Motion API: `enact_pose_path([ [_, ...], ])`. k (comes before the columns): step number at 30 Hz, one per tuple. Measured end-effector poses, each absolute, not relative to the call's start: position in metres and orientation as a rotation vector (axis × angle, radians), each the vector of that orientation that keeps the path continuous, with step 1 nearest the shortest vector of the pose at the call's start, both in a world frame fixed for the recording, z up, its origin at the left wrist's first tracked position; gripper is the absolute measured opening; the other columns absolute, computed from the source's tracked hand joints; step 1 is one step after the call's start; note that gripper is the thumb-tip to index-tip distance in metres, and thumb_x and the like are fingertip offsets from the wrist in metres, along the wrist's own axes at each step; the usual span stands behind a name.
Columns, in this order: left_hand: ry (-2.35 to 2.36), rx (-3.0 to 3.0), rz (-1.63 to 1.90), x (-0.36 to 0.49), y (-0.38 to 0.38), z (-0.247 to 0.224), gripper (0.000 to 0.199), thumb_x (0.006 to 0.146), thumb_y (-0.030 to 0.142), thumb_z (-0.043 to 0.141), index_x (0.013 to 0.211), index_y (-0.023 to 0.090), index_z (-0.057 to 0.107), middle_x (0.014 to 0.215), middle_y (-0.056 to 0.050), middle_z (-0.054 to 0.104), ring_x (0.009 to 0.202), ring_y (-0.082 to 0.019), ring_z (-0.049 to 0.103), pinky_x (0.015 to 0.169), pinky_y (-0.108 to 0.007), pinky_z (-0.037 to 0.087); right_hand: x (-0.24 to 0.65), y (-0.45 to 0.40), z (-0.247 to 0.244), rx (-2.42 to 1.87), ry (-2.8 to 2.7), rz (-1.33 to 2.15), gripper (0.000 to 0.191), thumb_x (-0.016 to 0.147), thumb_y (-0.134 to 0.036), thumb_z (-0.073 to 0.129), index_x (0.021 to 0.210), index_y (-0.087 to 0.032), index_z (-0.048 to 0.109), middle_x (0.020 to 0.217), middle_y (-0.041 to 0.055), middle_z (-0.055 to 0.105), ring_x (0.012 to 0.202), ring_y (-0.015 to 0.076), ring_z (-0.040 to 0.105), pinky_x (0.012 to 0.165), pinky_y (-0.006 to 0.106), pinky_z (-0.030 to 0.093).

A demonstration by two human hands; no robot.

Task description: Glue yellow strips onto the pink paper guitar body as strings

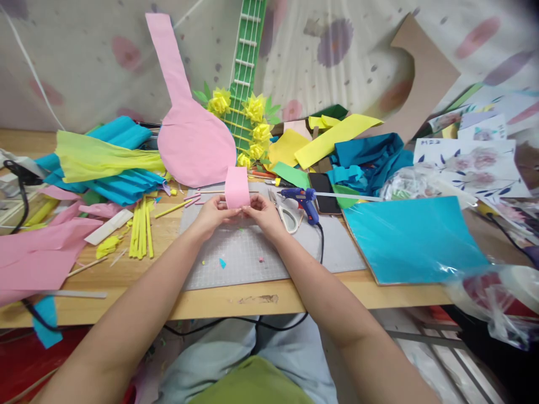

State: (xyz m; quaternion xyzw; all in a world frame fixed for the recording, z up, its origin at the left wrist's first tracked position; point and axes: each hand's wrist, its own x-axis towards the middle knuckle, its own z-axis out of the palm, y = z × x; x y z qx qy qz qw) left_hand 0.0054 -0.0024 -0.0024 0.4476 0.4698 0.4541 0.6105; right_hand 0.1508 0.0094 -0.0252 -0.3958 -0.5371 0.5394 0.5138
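Note:
A small pink strip of paper [238,185] stands upright over the grey cutting mat [236,264]. My left hand [217,213] pinches its lower left corner, and my right hand [261,212] pinches the lower right, the fingertips almost meeting. Behind the strip lies a thin stick [206,192]. Beyond it leans a large pink guitar-shaped cutout [197,140]. Just right of my right hand are white-handled scissors [288,219] and a blue glue gun [305,202] with a long glue stick in its back.
A green paper guitar with yellow flowers [240,120] leans at the back. Blue and yellow crepe paper [109,157] and yellow sticks [141,227] lie left. A phone [324,191] and a blue sheet [412,241] lie right. The glue gun's cord [322,241] crosses the mat.

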Motion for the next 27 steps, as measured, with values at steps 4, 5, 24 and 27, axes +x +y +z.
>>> enact_pose_path([
  [4, 1.098, 0.954, 1.042, 0.0045, -0.0002, -0.0037, 0.051, 0.045, 0.017, 0.079, 0.091, 0.011, 0.057, 0.075, -0.006, 0.069, 0.063, -0.016, 0.065, 0.063, -0.029, 0.052, 0.1507, 0.0074, -0.0226, -0.928, -1.271, 1.362, 0.024, 0.058, -0.032, 0.067, 0.068, -0.02, 0.05, 0.061, -0.0054, 0.057, 0.054, 0.009, 0.053, 0.057, 0.024, 0.045],
  [5, 1.099, 0.944, 1.038, 0.0037, 0.0002, -0.0033, 0.05, 0.045, 0.017, 0.079, 0.09, 0.011, 0.059, 0.075, -0.006, 0.069, 0.063, -0.016, 0.065, 0.064, -0.029, 0.052, 0.1509, 0.0071, -0.022, -0.927, -1.265, 1.383, 0.024, 0.058, -0.033, 0.068, 0.07, -0.02, 0.051, 0.062, -0.0049, 0.058, 0.056, 0.0093, 0.054, 0.058, 0.024, 0.046],
  [24, 1.06, 0.941, 1.048, 0.0062, -0.001, -0.0024, 0.042, 0.048, 0.013, 0.073, 0.088, 0.01, 0.061, 0.072, -0.007, 0.068, 0.062, -0.016, 0.065, 0.065, -0.028, 0.052, 0.145, 0.0053, -0.0233, -0.938, -1.047, 1.475, 0.021, 0.054, -0.014, 0.061, 0.071, -0.018, 0.049, 0.059, -0.0072, 0.058, 0.055, 0.0073, 0.055, 0.06, 0.022, 0.044],
  [27, 1.056, 0.905, 1.07, 0.009, -0.0021, -0.0006, 0.036, 0.048, 0.011, 0.071, 0.082, 0.009, 0.062, 0.068, -0.006, 0.068, 0.059, -0.015, 0.064, 0.065, -0.027, 0.052, 0.1429, 0.0052, -0.0249, -0.944, -1.066, 1.473, 0.025, 0.055, -0.015, 0.063, 0.075, -0.018, 0.049, 0.063, -0.0059, 0.059, 0.059, 0.0083, 0.056, 0.064, 0.024, 0.045],
])
